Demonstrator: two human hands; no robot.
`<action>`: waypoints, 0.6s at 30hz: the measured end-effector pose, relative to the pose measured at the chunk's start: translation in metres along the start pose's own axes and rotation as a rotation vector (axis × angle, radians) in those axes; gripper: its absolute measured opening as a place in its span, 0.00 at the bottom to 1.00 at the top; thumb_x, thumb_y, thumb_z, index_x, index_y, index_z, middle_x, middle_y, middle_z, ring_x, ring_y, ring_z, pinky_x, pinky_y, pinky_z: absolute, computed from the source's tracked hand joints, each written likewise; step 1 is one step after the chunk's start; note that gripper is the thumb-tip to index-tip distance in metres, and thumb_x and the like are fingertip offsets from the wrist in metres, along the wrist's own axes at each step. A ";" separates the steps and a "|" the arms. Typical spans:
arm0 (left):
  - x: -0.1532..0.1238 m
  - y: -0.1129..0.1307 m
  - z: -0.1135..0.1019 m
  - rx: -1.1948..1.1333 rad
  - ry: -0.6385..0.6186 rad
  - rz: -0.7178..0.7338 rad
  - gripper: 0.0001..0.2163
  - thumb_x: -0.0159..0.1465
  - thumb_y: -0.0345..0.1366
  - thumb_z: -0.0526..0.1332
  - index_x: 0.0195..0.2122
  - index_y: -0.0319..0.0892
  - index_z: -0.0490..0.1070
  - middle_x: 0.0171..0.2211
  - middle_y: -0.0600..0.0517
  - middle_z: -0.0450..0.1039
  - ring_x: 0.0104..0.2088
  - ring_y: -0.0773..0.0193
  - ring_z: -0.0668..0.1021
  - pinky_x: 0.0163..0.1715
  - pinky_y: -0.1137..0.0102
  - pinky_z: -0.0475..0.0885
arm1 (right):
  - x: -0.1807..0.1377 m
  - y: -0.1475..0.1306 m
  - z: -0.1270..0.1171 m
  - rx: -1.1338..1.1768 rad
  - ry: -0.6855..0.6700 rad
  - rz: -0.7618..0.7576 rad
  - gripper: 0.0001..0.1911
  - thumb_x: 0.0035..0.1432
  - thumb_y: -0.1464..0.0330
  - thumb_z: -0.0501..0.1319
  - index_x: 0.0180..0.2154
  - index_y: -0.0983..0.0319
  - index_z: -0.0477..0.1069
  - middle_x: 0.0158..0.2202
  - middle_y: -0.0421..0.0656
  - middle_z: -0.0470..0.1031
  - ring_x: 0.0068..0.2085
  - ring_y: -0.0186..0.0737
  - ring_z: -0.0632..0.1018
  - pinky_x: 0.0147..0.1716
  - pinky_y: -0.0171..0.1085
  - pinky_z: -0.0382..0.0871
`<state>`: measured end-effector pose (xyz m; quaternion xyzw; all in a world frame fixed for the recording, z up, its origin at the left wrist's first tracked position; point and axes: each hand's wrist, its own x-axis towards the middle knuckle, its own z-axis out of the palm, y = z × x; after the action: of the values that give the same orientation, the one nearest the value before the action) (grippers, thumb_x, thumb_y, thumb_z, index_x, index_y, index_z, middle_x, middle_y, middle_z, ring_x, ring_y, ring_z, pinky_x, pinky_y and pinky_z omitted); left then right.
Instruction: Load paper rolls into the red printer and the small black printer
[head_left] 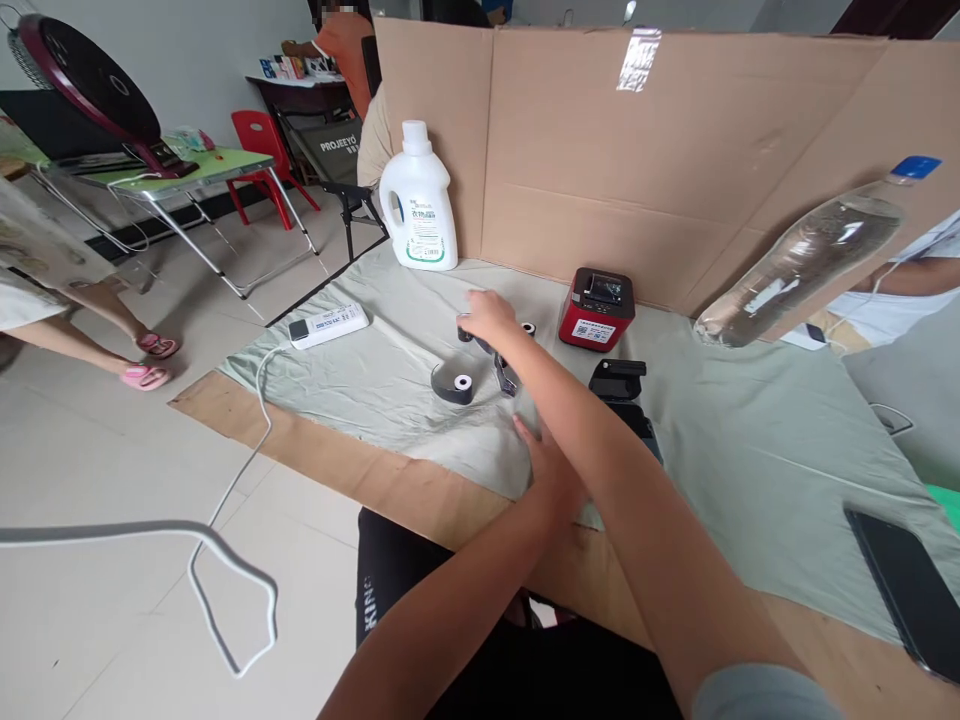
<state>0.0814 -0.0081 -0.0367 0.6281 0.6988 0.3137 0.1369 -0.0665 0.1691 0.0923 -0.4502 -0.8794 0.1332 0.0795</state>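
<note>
My right hand (489, 318) reaches across my left forearm, its fingers curled at a small dark piece (464, 334) that they mostly hide. Below it, my left hand (551, 465) rests low on the cloth, thumb stretched out; the right forearm covers its other fingers. Between the hands lies a dark, shiny clip-like part (504, 376). To its left is a small roll with a white core and a loose dark strip (454, 384). Another small roll (529, 329) shows just beyond my right wrist. A black device with a raised lid (619, 380) is partly hidden behind my right arm.
A red and black box-shaped device (597, 310) stands before a cardboard screen (600, 150). Around the table are a white jug (420, 205), a power strip (328, 326), a leaning water bottle (814, 255) and a phone (904, 585). Other people are nearby.
</note>
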 end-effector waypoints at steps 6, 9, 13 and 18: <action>0.001 0.013 -0.018 0.221 -0.102 -0.091 0.30 0.72 0.40 0.50 0.75 0.39 0.54 0.77 0.40 0.45 0.77 0.37 0.47 0.69 0.26 0.40 | -0.006 0.061 -0.037 0.003 0.011 0.170 0.16 0.61 0.60 0.67 0.46 0.63 0.79 0.49 0.57 0.80 0.53 0.59 0.79 0.51 0.52 0.72; 0.002 0.014 -0.018 0.240 -0.104 -0.098 0.29 0.73 0.40 0.48 0.75 0.39 0.53 0.77 0.41 0.44 0.77 0.38 0.46 0.70 0.27 0.40 | -0.013 0.077 -0.029 -0.062 -0.139 0.182 0.13 0.48 0.68 0.75 0.38 0.63 0.80 0.43 0.56 0.82 0.47 0.58 0.81 0.46 0.49 0.73; 0.002 0.014 -0.016 0.254 -0.114 -0.106 0.29 0.74 0.41 0.47 0.75 0.39 0.53 0.77 0.42 0.44 0.77 0.40 0.47 0.70 0.27 0.39 | -0.027 0.084 -0.021 -0.041 -0.118 0.110 0.14 0.48 0.75 0.72 0.40 0.63 0.81 0.43 0.53 0.81 0.44 0.52 0.81 0.44 0.43 0.72; 0.003 0.014 -0.018 0.224 -0.071 -0.100 0.28 0.73 0.40 0.51 0.73 0.40 0.58 0.77 0.41 0.47 0.77 0.40 0.50 0.70 0.27 0.40 | -0.080 0.101 -0.044 0.109 0.162 -0.201 0.15 0.57 0.72 0.64 0.47 0.62 0.77 0.50 0.50 0.78 0.49 0.47 0.77 0.51 0.41 0.69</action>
<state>0.0814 -0.0100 -0.0132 0.6145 0.7547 0.2040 0.1059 0.0697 0.1678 0.1018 -0.3641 -0.9022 0.1353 0.1873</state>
